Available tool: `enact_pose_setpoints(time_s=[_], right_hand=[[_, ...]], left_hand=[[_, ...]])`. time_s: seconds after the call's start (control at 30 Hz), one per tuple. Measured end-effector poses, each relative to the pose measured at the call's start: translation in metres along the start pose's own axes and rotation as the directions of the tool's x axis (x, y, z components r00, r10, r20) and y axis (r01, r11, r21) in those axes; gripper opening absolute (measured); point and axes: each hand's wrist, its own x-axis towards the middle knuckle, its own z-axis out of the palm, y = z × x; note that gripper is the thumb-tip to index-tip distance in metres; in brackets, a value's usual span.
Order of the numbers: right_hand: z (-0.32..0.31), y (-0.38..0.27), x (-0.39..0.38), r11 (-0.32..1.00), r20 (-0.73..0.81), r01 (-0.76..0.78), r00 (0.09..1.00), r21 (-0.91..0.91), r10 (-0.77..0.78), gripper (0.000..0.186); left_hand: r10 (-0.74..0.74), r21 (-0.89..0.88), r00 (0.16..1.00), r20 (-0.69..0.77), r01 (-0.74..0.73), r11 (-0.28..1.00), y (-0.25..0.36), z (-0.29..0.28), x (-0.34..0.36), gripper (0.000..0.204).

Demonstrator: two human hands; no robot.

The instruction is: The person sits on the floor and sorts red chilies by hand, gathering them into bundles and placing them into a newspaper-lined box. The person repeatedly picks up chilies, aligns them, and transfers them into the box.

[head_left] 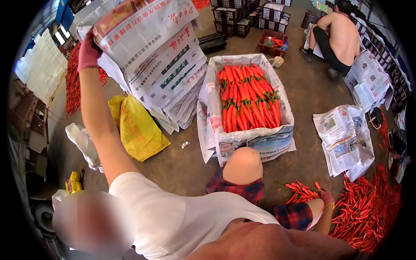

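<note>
My left hand (88,52), in a pink glove, is raised at the upper left and closed on the top sheets of a tall stack of newspapers (167,78). Right of the stack stands a box lined with newspaper (255,141), filled with neat rows of red chillies (247,97), in front of my bent knee. Low at the right, beside my other knee, my right hand (326,197), also gloved in pink, has its fingers curled round a red chilli (317,186), next to a large loose pile of chillies (364,208).
A crouching shirtless co-worker (336,39) is at the back right by stacked crates (385,60). Newspaper sheets (342,138) lie to the right, a yellow sack (141,130) to the left. A red basket (273,43), dark crates (229,21) and more chillies (73,82) are farther back.
</note>
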Motion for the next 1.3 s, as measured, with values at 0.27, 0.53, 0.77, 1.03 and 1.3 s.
enact_pose_setpoints(time_s=[0.27, 0.53, 0.77, 1.03, 1.3], right_hand=[[0.018, -0.013, 0.019, 0.966, 0.06, -0.087, 0.995, 0.245, 0.075, 0.031], [0.002, -0.016, 0.021, 0.992, 0.018, -0.047, 0.999, 0.116, 0.045, 0.027], [0.001, 0.003, 0.019, 0.995, -0.046, -0.028, 0.998, 0.098, 0.033, 0.023], [0.009, 0.009, 0.017, 0.993, -0.067, -0.012, 0.998, 0.118, 0.02, 0.02], [-0.017, -0.022, 0.046, 0.905, -0.18, 0.419, 0.887, -0.071, -0.425, 0.017]], left_hand=[[0.618, 0.64, 0.675, 0.404, -0.691, 0.337, 0.091, -0.017, 0.169, 0.052], [0.18, -0.004, 0.98, -0.085, -0.181, 0.984, 0.083, 0.052, 0.053, 0.041], [0.149, 0.111, 0.989, -0.019, -0.147, 0.983, 0.097, 0.068, 0.037, 0.043], [0.622, -0.155, 0.782, 0.029, -0.612, 0.776, 0.05, 0.128, -0.01, 0.023], [0.823, -0.108, 0.551, 0.139, -0.818, 0.565, 0.124, 0.197, -0.075, 0.022]])
